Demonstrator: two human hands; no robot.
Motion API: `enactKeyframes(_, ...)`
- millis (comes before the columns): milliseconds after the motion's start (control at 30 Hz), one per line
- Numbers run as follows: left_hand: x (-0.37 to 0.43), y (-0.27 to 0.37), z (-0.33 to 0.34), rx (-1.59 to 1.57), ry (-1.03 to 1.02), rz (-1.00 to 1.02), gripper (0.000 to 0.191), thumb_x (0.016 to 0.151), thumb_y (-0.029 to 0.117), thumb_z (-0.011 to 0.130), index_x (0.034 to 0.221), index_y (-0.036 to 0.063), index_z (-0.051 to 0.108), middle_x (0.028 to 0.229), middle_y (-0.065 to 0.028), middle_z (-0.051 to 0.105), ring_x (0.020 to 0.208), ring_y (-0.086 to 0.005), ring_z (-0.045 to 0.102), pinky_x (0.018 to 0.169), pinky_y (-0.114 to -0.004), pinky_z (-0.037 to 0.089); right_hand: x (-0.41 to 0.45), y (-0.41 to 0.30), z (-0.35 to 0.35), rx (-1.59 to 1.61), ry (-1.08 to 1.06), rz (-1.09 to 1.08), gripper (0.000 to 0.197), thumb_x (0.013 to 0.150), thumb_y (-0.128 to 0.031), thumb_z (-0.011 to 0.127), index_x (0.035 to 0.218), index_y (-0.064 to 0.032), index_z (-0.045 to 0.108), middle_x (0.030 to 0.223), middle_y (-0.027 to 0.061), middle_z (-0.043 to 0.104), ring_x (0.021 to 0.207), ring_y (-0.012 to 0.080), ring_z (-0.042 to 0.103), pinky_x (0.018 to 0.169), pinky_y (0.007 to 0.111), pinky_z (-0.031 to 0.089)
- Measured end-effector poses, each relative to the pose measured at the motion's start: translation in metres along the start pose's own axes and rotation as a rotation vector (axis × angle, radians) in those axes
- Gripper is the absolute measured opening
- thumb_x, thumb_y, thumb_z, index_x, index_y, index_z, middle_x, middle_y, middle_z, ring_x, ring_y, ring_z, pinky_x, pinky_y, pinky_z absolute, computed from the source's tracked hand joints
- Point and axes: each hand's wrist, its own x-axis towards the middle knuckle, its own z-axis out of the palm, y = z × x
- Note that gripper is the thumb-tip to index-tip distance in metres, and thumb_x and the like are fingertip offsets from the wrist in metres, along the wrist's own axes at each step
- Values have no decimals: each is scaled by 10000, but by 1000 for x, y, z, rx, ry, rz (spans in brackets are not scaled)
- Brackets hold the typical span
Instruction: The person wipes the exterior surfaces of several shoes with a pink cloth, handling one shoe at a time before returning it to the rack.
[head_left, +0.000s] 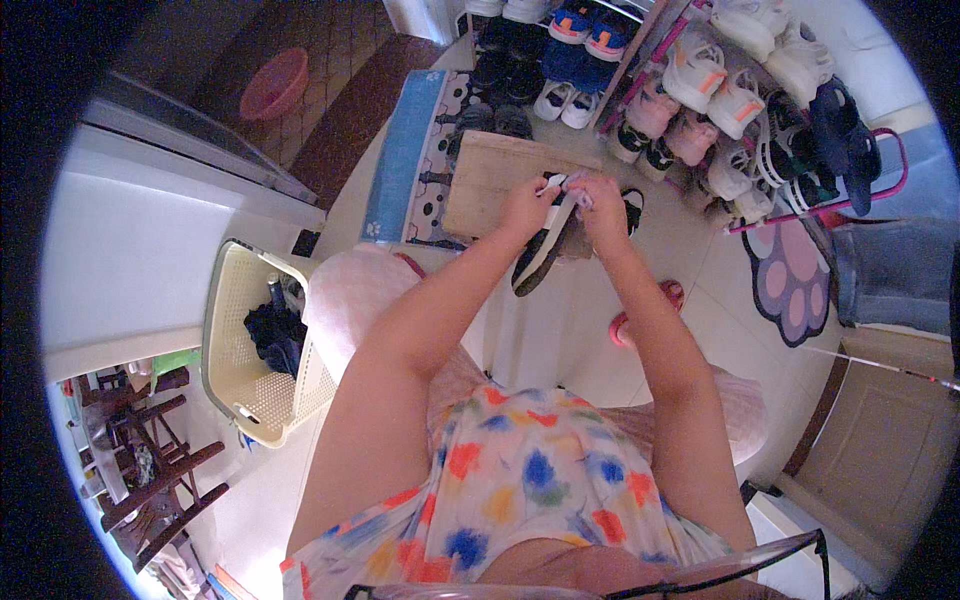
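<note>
A black shoe with a pale sole edge (544, 255) hangs tilted between my hands, its lower end towards me. My left hand (525, 208) grips its upper left side, and a small white piece (553, 184) shows at the fingertips; whether it is a strap or a tissue I cannot tell. Bunched in my right hand (604, 210) is a pale, crumpled wipe or cloth (579, 189), pressed against the shoe's upper end. Behind the shoe stands a low wooden stool (487, 184). A second black-and-white shoe (634, 208) is partly hidden beyond my right hand.
Shoe racks (667, 45) with several pairs stand ahead and right. A blue patterned mat (405, 157) lies left of the stool. A cream laundry basket (225, 330) holds dark clothing. A paw-shaped mat (791, 277) lies at right, and a pink basin (275, 84) sits beyond the doorway.
</note>
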Motion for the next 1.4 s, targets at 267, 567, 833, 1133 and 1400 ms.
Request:
enactKeyframes(267,-3,1,-4,11,146,79,354,785,325,589,949,11,600,909,-203,615,849,-344,593,727,-392,453,-42,-40,-2,180,-125,-4,216,669,30,604,859,-72,621,874,94,630,819,289,574,754,372,440)
enactKeyframes(567,-4,26,-3,77,94,68,354,788,326,589,978,26,599,921,-196,616,869,-349,587,745,-406,452,-66,-67,-50,562,-627,515,235,750,41,495,905,-76,628,762,21,627,636,126,576,482,265,457)
enactKeyframes(833,17,20,-19,120,-72,136,445,740,339,641,1038,15,575,976,-187,607,908,-316,582,793,-379,447,-11,-8,-32,302,-47,269,221,749,-14,583,958,-79,615,791,58,634,649,139,575,581,280,465)
enactKeyframes(1133,-1,18,-37,71,-412,104,577,746,177,668,1246,45,411,1054,-114,590,914,-210,570,802,-321,446,25,18,-5,118,90,170,163,757,-47,594,917,-75,610,812,89,599,691,190,565,604,302,456)
enactKeyframes(1400,-3,12,-23,9,-344,211,503,818,177,599,1254,29,395,1096,-123,566,987,-224,538,854,-323,424,-5,8,-12,10,80,2,253,692,29,566,916,-78,613,892,84,620,810,246,590,728,301,462)
